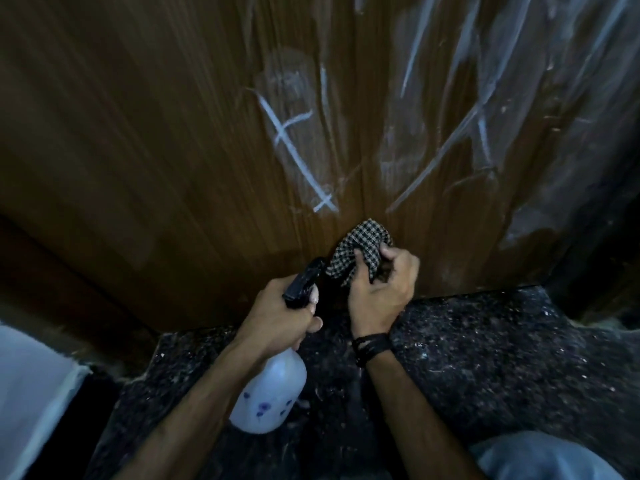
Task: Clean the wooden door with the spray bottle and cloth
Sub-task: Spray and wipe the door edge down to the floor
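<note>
Gripping the spray bottle (268, 393) by its black trigger head in our left hand (277, 315), we bunch the checked cloth (360, 251) in our right hand (379, 289) against the chalk-marked wooden door (173, 133), low near the dark speckled floor (502, 358).

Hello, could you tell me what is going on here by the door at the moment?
A person is cleaning a wooden door. The left hand grips a white spray bottle by its black trigger head, nozzle aimed at the door's lower part. The right hand holds a bunched checked cloth near the bottom of the door. White chalk-like marks and smears are on the wood above.
</note>
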`<state>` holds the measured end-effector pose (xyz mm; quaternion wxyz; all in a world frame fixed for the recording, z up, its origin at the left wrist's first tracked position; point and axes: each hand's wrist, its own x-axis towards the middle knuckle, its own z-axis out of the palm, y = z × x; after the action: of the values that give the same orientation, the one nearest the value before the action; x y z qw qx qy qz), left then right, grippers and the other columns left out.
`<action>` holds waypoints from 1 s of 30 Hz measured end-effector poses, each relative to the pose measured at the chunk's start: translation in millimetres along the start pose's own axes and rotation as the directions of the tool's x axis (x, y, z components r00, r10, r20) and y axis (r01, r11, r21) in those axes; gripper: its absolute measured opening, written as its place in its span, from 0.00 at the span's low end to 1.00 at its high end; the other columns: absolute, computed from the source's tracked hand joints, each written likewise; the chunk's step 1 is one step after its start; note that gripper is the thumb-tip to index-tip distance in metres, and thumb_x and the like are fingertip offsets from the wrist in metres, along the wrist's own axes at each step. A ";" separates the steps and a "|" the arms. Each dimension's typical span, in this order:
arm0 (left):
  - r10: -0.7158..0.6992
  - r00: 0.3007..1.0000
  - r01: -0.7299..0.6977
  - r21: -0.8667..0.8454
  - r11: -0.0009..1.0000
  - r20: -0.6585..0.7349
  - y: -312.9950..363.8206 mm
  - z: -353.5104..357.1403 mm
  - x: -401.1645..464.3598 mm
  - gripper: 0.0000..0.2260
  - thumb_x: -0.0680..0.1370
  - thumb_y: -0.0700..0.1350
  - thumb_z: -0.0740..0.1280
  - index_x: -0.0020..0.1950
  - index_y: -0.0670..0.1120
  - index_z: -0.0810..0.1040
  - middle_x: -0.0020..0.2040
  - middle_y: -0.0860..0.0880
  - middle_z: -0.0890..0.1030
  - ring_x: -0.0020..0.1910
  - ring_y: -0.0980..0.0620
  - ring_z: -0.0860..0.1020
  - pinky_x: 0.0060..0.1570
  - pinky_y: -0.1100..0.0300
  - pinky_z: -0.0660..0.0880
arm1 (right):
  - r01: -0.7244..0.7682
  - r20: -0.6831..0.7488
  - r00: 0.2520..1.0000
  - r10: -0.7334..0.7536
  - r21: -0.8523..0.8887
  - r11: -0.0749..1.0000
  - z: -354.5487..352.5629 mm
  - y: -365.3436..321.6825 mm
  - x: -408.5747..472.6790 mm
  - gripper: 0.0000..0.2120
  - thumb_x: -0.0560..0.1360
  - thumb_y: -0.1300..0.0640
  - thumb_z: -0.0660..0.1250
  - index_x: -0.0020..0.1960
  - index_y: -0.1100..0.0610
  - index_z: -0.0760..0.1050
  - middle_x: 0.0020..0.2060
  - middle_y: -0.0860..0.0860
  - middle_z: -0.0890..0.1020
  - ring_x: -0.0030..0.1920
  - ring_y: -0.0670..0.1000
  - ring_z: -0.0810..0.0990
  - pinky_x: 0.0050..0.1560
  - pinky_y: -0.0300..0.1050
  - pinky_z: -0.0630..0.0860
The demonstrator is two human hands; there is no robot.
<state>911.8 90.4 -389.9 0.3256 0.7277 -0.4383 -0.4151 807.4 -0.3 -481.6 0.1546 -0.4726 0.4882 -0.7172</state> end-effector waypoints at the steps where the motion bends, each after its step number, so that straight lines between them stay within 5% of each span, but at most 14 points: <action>1: 0.008 1.000 -0.008 -0.009 1.000 0.001 2.3 -3.7 -0.3 0.13 0.76 0.29 0.65 0.40 0.46 0.72 0.27 0.52 0.71 0.24 0.53 0.68 0.28 0.60 0.68 | 0.023 0.021 1.000 -0.023 -0.004 1.000 -0.1 -0.4 -0.5 0.13 0.70 0.66 0.78 0.48 0.63 0.75 0.48 0.53 0.74 0.49 0.42 0.73 0.49 0.33 0.73; 4: 0.059 0.998 -0.059 -0.034 0.998 0.003 12.8 -12.3 -1.6 0.12 0.75 0.28 0.66 0.41 0.45 0.73 0.26 0.53 0.71 0.23 0.54 0.69 0.28 0.59 0.69 | 0.092 0.109 0.990 -0.090 -0.013 0.996 -1.0 -2.6 -0.7 0.12 0.69 0.69 0.77 0.47 0.63 0.76 0.48 0.53 0.74 0.48 0.45 0.74 0.42 0.40 0.77; 6: 0.109 0.994 -0.109 -0.052 0.993 0.012 23.7 -17.3 -4.9 0.12 0.74 0.28 0.66 0.41 0.44 0.73 0.27 0.52 0.71 0.23 0.54 0.69 0.28 0.60 0.69 | 0.170 0.145 0.975 -0.166 -0.011 0.985 -1.0 -10.5 5.0 0.12 0.68 0.73 0.75 0.46 0.64 0.77 0.47 0.55 0.74 0.47 0.48 0.76 0.47 0.34 0.75; 14: 0.247 0.969 -0.243 -0.125 0.962 0.023 53.2 -35.2 -10.0 0.13 0.73 0.27 0.66 0.42 0.45 0.74 0.32 0.49 0.73 0.24 0.51 0.68 0.28 0.59 0.68 | 0.384 0.034 0.923 -0.384 0.012 0.923 23.7 -93.4 67.2 0.06 0.71 0.72 0.72 0.46 0.66 0.78 0.46 0.59 0.75 0.46 0.54 0.77 0.51 0.33 0.70; 18: 0.239 0.971 -0.239 -0.162 0.957 -0.019 52.9 -44.1 -7.5 0.13 0.74 0.27 0.65 0.42 0.45 0.74 0.30 0.50 0.72 0.23 0.53 0.68 0.27 0.60 0.67 | 0.494 0.281 0.829 -0.483 0.038 0.869 20.0 -65.9 49.2 0.07 0.70 0.71 0.71 0.48 0.65 0.78 0.47 0.58 0.74 0.46 0.54 0.76 0.47 0.43 0.78; 22: 0.198 0.979 -0.205 -0.198 0.959 -0.056 52.3 -45.2 -8.7 0.13 0.74 0.27 0.65 0.41 0.45 0.74 0.29 0.48 0.71 0.22 0.54 0.67 0.26 0.60 0.67 | 0.430 0.459 0.800 -0.385 0.008 0.903 11.1 -39.5 23.0 0.16 0.65 0.74 0.72 0.50 0.62 0.77 0.50 0.54 0.74 0.48 0.53 0.77 0.41 0.52 0.80; 26: 0.179 0.983 -0.184 -0.181 0.966 -0.046 46.0 -49.5 -14.6 0.13 0.74 0.26 0.65 0.41 0.45 0.73 0.31 0.47 0.71 0.22 0.55 0.68 0.26 0.60 0.68 | 0.313 0.193 0.930 -0.312 0.025 0.949 14.6 -67.2 37.0 0.15 0.64 0.77 0.71 0.48 0.66 0.78 0.47 0.56 0.75 0.49 0.47 0.74 0.54 0.33 0.72; 30: 0.208 0.978 -0.207 -0.191 0.959 -0.019 45.3 -57.1 -18.6 0.12 0.74 0.26 0.66 0.45 0.44 0.74 0.38 0.44 0.73 0.24 0.55 0.69 0.27 0.59 0.69 | 0.396 0.064 0.916 -0.396 0.013 0.918 22.8 -91.9 67.8 0.10 0.68 0.73 0.72 0.47 0.67 0.78 0.46 0.59 0.75 0.47 0.54 0.76 0.51 0.36 0.73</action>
<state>940.9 95.3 -320.7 0.4356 0.6427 -0.4704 -0.4195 814.1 -15.6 -366.3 0.0220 -0.5847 0.3772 -0.7179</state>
